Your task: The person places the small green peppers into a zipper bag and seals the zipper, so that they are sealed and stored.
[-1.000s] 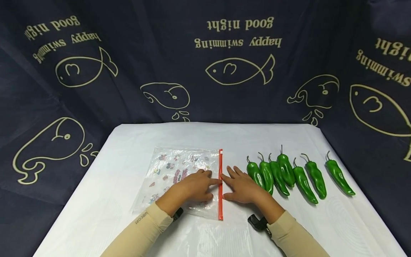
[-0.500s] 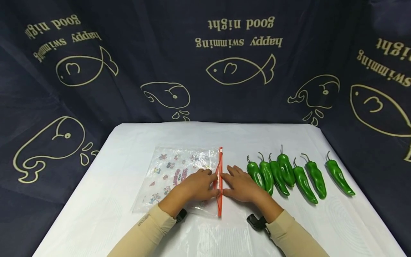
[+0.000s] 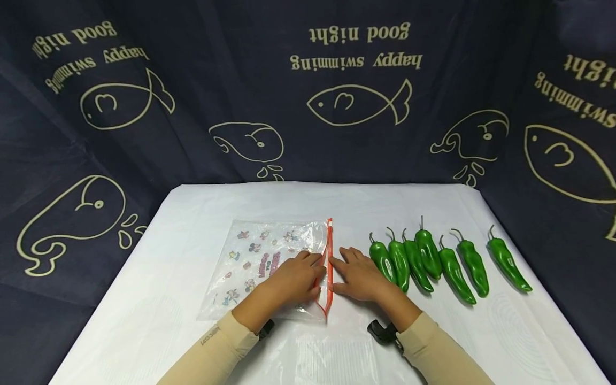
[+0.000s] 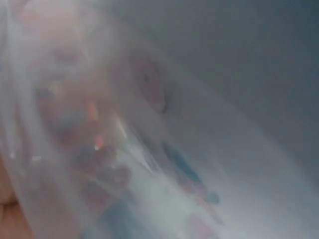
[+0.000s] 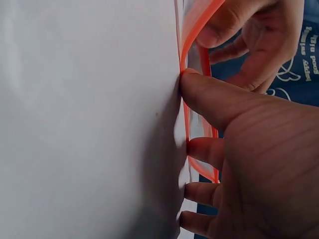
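A clear zip bag (image 3: 260, 240) with cartoon prints lies on the table, its red-rimmed mouth facing right. The two rim strips stand apart, leaving a gap. My left hand (image 3: 295, 278) pinches the upper strip between thumb and fingers; in the right wrist view this hand (image 5: 259, 40) is beyond the rim. My right hand (image 3: 361, 275) rests with spread fingers against the other strip; in its wrist view, the right hand (image 5: 269, 149) presses the red rim (image 5: 187, 117) with its fingertips. Bag film blurs the left wrist view.
Several green peppers (image 3: 425, 256) lie in a loose row to the right, the nearest close to my right hand. A separate pepper (image 3: 507, 264) lies farther right. The white table (image 3: 144, 299) meets a dark printed curtain (image 3: 356, 149) behind.
The red rim was one straight line and has parted into two strips. My left hand has taken hold of the upper strip and drawn it left; my right hand has barely moved.
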Available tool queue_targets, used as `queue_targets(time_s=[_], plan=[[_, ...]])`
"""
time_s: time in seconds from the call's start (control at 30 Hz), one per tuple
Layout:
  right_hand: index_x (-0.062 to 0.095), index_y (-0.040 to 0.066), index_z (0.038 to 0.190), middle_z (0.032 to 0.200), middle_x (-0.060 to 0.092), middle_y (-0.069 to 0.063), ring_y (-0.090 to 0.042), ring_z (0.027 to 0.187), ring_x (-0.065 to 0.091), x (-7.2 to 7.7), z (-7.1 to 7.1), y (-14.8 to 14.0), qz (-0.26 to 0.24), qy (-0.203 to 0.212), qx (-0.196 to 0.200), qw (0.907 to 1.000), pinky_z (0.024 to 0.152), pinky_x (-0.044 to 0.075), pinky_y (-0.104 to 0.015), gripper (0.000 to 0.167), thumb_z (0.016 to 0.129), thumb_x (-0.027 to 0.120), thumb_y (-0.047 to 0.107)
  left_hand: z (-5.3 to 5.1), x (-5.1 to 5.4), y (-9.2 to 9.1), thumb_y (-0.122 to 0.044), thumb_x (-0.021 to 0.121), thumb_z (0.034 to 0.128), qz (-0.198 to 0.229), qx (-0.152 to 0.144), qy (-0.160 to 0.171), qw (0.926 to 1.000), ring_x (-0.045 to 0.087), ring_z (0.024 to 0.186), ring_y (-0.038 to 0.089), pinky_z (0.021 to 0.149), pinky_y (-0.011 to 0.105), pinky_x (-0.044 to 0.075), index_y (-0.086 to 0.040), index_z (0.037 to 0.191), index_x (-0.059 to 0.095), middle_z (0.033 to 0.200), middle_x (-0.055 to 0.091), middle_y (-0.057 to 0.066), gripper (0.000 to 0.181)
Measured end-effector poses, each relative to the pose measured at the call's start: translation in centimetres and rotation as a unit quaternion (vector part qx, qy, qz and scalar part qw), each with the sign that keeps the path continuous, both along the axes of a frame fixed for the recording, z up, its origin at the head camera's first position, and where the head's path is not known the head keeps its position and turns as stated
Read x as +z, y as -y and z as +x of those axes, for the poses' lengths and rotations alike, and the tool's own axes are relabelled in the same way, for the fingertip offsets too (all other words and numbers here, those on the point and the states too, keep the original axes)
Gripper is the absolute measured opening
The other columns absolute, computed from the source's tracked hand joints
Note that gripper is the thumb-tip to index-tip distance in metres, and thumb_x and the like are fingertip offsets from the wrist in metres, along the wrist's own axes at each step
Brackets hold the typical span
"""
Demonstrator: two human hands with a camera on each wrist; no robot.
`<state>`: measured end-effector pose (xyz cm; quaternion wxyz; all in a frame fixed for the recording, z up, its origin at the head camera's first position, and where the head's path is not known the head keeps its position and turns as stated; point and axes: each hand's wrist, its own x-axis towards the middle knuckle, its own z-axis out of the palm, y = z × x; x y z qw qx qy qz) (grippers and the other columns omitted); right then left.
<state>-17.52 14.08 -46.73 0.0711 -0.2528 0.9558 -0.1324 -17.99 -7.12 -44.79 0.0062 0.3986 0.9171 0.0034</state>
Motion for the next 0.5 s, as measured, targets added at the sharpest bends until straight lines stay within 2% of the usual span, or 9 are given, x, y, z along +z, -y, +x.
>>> queue_targets(time_s=[0.07,0.17,0.3,0.4,0.5], plan=[[0.05,0.009,0.146,0.15,0.037,-0.025,-0.048,0.138,0.03,0.1,-0.1,0.0,0.003,-0.002,0.001,1.0,0.106,0.033,-0.063,0.069,0.09,0.067,0.045,-0.1,0.1,0.0,-0.028,0.068,0.0856,0.016,-0.007,0.008,0.9998,0.051,0.117,0.025,0.089,0.037,0.052,-0.018,0.101,0.069,0.129,0.057,0.006,0.019],[0.051,0.009,0.145,0.149,0.038,-0.026,-0.048,0.138,0.031,0.2,-0.1,0.0,0.004,-0.001,0.001,1.0,0.106,0.033,-0.063,0.069,0.089,0.068,0.045,-0.3,0.0,-0.1,-0.023,0.07,0.0831,0.044,-0.008,0.036,0.9984,0.051,0.107,0.022,0.083,0.034,0.052,-0.018,0.093,0.066,0.117,0.057,0.003,0.011],[0.051,0.007,0.145,0.149,0.037,-0.027,-0.049,0.138,0.03,0.3,-0.1,0.3,0.0,0.008,-0.001,1.0,0.106,0.033,-0.064,0.069,0.089,0.068,0.044,-0.4,-0.1,-0.4,-0.019,0.072,0.0803,0.076,0.003,0.062,0.9952,0.054,0.104,0.021,0.08,0.033,0.051,-0.016,0.087,0.065,0.116,0.057,0.004,0.011],[0.05,0.008,0.146,0.151,0.036,-0.026,-0.049,0.139,0.028,0.4,0.0,0.4,0.004,0.016,-0.006,0.9998,0.105,0.033,-0.066,0.07,0.089,0.068,0.045,-0.3,-0.1,-0.7,-0.021,0.073,0.0819,0.121,0.045,0.082,0.9882,0.057,0.099,0.02,0.082,0.033,0.052,-0.007,0.1,0.07,0.115,0.058,0.006,0.023],[0.05,0.008,0.145,0.151,0.036,-0.025,-0.048,0.14,0.028,0.4,0.0,0.4,0.012,0.019,-0.012,0.9997,0.104,0.033,-0.068,0.07,0.089,0.068,0.045,0.0,-0.1,-1.0,-0.023,0.075,0.0822,0.183,0.108,0.1,0.972,0.058,0.089,0.017,0.081,0.033,0.052,0.0,0.112,0.069,0.111,0.058,0.005,0.039]])
